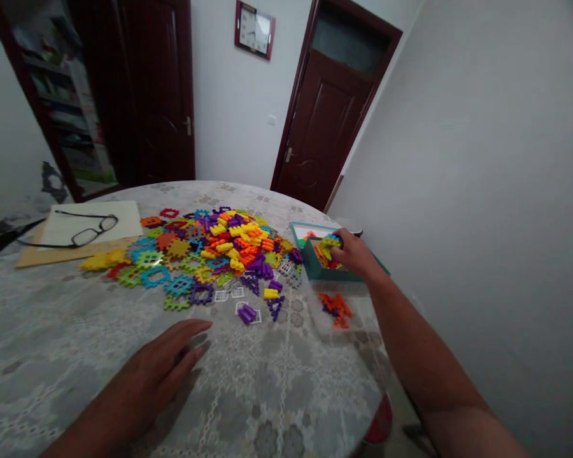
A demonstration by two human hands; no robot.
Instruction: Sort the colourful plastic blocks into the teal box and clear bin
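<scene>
My left hand (160,366) rests on the tablecloth at the near left, fingers apart and nothing in them. My right hand (356,253) reaches over the green box (332,273) on the right, its fingers closed on a few blue and yellow-green plastic building pieces (331,242). More red and yellow pieces (322,256) lie inside that box. A large heap of colourful plastic building pieces (176,248), gear-edged squares and ribbed tubes among them, covers the middle of the table. Closer to me are a purple tube piece (247,313) and a yellow one (270,294).
A clear plastic tray (319,321) with orange pieces (337,308) stands before the green box. Black glasses (86,236) lie on paper (128,219) at the left. The round table's edge (375,407) curves past at the right, near the wall.
</scene>
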